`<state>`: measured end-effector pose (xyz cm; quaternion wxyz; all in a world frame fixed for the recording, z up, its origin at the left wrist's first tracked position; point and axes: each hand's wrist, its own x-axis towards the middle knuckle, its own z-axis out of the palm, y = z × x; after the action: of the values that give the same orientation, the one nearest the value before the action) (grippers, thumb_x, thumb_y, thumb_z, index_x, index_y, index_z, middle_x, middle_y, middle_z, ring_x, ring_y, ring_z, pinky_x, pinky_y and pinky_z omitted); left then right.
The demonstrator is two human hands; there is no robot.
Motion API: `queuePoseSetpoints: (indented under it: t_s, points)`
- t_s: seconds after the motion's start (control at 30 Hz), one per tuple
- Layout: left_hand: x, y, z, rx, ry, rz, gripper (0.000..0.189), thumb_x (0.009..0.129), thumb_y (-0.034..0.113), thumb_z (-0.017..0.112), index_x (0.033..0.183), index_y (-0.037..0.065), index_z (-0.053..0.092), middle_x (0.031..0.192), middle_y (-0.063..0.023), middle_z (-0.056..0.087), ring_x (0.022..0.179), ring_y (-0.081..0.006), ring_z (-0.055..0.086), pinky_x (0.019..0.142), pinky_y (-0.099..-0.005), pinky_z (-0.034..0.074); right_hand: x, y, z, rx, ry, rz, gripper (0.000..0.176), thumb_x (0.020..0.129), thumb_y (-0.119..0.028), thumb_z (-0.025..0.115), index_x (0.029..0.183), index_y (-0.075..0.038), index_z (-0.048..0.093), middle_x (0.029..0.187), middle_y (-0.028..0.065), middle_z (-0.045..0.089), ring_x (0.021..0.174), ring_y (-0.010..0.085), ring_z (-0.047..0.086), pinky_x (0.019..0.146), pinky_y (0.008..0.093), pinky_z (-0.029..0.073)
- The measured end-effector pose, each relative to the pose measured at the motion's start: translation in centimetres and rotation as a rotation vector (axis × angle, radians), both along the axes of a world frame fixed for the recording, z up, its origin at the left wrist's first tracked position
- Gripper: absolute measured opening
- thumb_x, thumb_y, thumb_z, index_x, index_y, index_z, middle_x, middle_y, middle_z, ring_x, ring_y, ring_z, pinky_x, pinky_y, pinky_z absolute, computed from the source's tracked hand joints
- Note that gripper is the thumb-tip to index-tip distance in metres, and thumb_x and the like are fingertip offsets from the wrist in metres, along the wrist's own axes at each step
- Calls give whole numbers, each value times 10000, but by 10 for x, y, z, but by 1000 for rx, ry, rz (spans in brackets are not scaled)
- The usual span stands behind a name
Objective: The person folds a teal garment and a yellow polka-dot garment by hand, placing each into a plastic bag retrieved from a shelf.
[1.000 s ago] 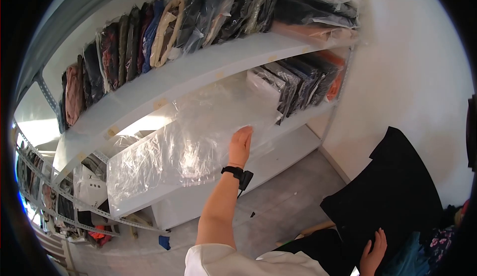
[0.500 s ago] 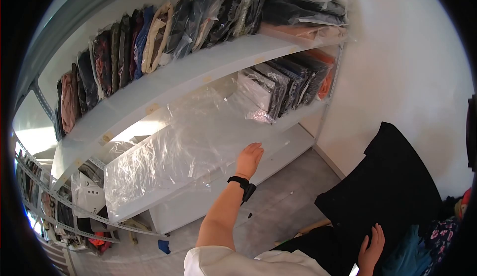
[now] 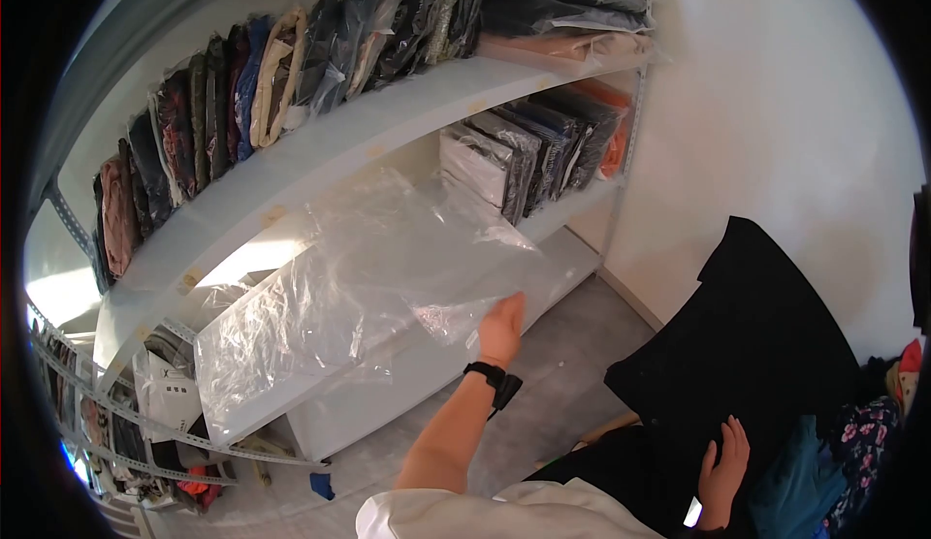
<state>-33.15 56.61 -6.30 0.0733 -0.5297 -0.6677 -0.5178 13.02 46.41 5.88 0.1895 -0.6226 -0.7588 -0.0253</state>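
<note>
My left hand [image 3: 501,328], with a black band at the wrist, is closed on the corner of a clear plastic bag [image 3: 456,316] in front of the lower shelf. The bag stretches from my fingers back over the other clear plastic on that shelf. My right hand [image 3: 725,461] lies with its fingers apart on a black garment [image 3: 747,345], which is spread over my lap and up toward the wall.
Bagged folded clothes stand in a row on the upper shelf [image 3: 320,151]. More bagged clothes [image 3: 553,156] stand at the right of the shelf below. Teal cloth [image 3: 800,481] and floral cloth [image 3: 863,452] lie at the lower right. A blue scrap [image 3: 322,486] is on the floor.
My left hand has closed on the plastic and moved slightly right and down, lifting a corner of it off the shelf. My right hand stays on the black garment. The view has shifted slightly.
</note>
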Motion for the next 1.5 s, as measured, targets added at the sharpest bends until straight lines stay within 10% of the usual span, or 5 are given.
queuePoseSetpoints:
  t_s: [0.33,0.6,1.0,1.17,1.5]
  points:
    - [-42,42,155,629,-330,71,141,1053,85,446,1111,-4,540,1163,-171,692,1049,-286,660,975,-361,454,0,2,-2,57,20,35,339,915,-72,593,1237,32,578,1383,182,555,1326,377,492,1100,483,394]
    - [58,41,112,379,-100,-382,43,1000,38,502,1028,52,531,1260,-164,665,1323,-352,530,1217,-508,190,-1,-1,0,45,33,30,329,927,-81,591,1238,25,576,1377,180,559,1315,376,500,1095,479,401]
    - [274,-40,181,77,-126,-939,184,958,51,568,1138,27,604,1135,-114,701,958,-315,616,851,-422,491,-28,6,24,-367,1477,419,612,958,-16,586,1503,2,307,1362,178,565,1200,230,598,939,332,506]
    - [299,-48,173,-108,-147,-1143,279,973,-2,517,1246,-3,574,1265,-175,635,1057,-311,639,885,-361,510,10,12,6,-310,1511,26,408,959,17,491,1352,54,388,885,127,697,655,159,672,592,258,541]
    - [341,-40,207,46,20,-1119,267,872,-106,530,1084,23,626,1252,-179,663,828,-307,607,746,-370,493,58,-20,14,-107,1165,-158,401,925,16,618,1257,52,397,1018,185,660,655,158,668,575,278,534]
